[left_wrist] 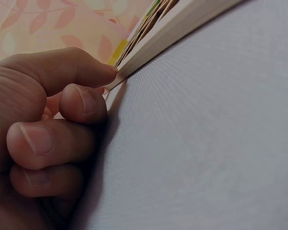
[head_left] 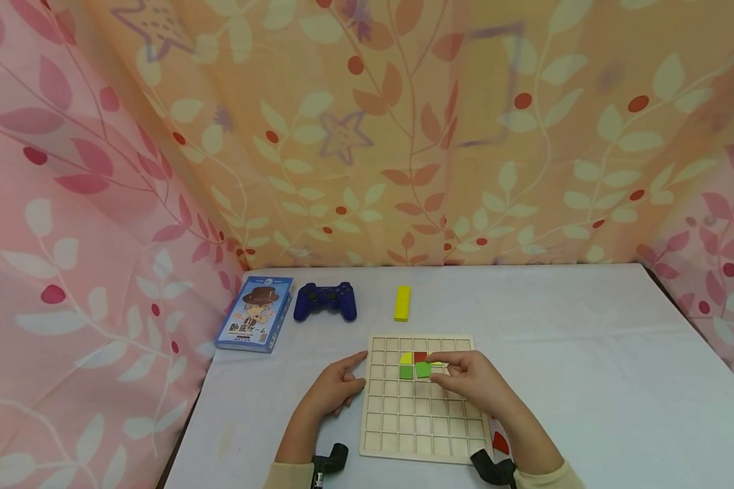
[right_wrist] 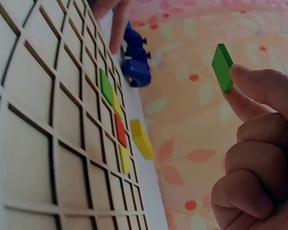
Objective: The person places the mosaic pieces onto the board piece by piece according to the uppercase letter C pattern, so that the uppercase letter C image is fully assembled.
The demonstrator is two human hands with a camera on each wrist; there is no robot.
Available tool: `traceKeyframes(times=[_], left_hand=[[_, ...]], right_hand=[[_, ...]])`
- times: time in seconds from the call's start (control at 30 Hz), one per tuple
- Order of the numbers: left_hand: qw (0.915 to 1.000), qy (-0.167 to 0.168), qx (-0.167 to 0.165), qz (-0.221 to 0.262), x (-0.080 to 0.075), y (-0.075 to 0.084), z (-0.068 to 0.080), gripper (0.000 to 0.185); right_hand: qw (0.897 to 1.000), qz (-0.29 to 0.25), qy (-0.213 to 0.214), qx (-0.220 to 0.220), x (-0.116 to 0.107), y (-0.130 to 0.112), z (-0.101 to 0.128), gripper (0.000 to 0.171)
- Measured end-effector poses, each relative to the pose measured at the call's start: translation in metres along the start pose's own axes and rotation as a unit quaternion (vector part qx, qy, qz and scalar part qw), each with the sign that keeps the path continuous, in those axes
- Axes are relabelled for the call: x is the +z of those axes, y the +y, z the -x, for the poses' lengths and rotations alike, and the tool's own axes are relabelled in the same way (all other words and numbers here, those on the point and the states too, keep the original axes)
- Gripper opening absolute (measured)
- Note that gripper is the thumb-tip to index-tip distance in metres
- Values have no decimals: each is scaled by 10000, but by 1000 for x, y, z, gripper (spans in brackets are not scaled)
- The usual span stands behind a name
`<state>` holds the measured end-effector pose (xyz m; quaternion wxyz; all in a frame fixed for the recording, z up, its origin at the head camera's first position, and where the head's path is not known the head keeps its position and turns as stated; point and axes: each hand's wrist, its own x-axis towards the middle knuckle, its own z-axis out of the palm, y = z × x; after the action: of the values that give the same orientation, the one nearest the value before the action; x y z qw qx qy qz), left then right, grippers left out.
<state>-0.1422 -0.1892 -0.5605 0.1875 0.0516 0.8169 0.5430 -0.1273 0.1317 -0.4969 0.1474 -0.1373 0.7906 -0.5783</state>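
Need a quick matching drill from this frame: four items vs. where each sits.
Things:
1. green tile
2. gamepad
3. yellow block
4. card box

Places:
A. table's far-left corner, by the curtain
B. pinched in the right hand over the grid board
C. alone on the table, just beyond the board
D. between the card box and the yellow block

Pairs: 1-B, 2-D, 3-C, 4-A
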Motion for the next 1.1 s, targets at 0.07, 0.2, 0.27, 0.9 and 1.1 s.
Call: traceKeyframes(times=[0.07,0.2,0.27,0.9,1.1], left_hand=[[10000,3,-14,-6,0,0,0,59],[10000,9,-26,-31,0,-1,-1,59],[10000,8,-20,-39,0,-1,-1,59],[9999,38,-61,-70,0,-2,-2,59],[9999,85,-115,-97,1,-2,-2,60]], right_hand=[[10000,-67,-35,-20,6,0,-1,34],[10000,14,-26,-91,17,3,-4,34],[9999,109,13,-89,22,5,-6,34],[9781,1986,617,-57,52,41,-18,22],[9740,2180,606,-110,53,42,-20,23]])
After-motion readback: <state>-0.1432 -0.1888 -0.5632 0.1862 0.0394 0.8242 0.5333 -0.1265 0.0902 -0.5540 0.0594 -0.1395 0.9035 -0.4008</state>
